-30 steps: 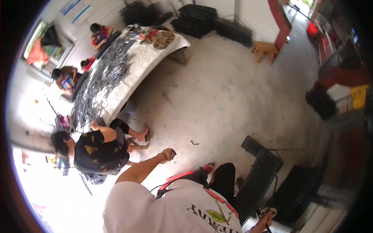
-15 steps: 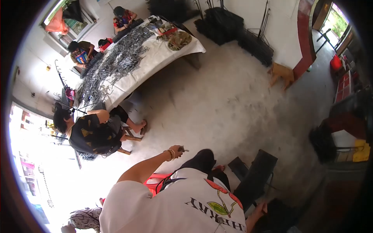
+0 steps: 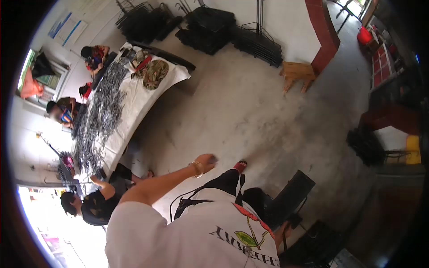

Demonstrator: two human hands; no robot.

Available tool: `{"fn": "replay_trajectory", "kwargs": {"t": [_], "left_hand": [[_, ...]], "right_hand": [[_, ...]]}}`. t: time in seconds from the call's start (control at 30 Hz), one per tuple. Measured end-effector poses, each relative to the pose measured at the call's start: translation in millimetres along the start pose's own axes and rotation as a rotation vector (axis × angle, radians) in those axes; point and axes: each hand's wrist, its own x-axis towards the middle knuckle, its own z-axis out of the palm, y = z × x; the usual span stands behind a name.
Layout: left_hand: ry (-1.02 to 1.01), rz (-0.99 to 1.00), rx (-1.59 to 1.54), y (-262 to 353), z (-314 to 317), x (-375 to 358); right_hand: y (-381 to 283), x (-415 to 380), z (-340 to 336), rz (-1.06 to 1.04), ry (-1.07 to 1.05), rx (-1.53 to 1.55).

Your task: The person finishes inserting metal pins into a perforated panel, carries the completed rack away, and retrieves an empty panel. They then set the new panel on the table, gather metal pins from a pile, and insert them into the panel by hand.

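My left hand [image 3: 206, 162], with a bracelet at the wrist, is stretched out over the floor ahead of my body. Its fingers are curled and blurred around a small dark item that I cannot identify. Low on the right, my right hand [image 3: 281, 233] is closed at the edge of a black piece beside a long black panel [image 3: 292, 194]. The panel slants upward from my right side. Part of that hand is hidden by my shirt and the dark parts around it.
Several people sit along a white-covered table [image 3: 140, 96] heaped with thin dark metal strips [image 3: 105, 105]. Black racks [image 3: 208, 27] are stacked by the far wall. A wooden stool [image 3: 298, 73] stands near a red-edged wall. More black frames [image 3: 313, 245] lie at my lower right.
My view has turned, and the table and seated people appear further left. My left hand's small thin item no longer shows clearly. My right hand now shows against a black piece.
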Motion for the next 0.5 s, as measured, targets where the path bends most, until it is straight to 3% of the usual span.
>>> {"fn": "replay_trajectory", "kwargs": {"t": [0.07,0.13,0.2,0.23,0.3,0.4,0.5], "left_hand": [[-0.159,0.209,0.050,96,-20,57],[-0.355,0.475,-0.194,198,-18,87],[-0.680,0.755,-0.257,287,3,101],[-0.756,1.006,-0.295,323,21,103],[-1.025,1.189,-0.336,376,57,101],[-1.292,1.199,-0.441,431,106,99],[-1.726,1.100,-0.315,473,152,127]], "right_hand": [[8,7,16,0.035,0.002,0.009],[11,14,30,0.070,0.018,0.009],[10,25,44,0.100,0.027,-0.016],[9,31,50,0.114,0.038,-0.031],[8,47,64,0.156,0.089,-0.049],[-1,74,82,0.229,0.210,-0.105],[-3,110,98,0.336,0.336,-0.120]]}}
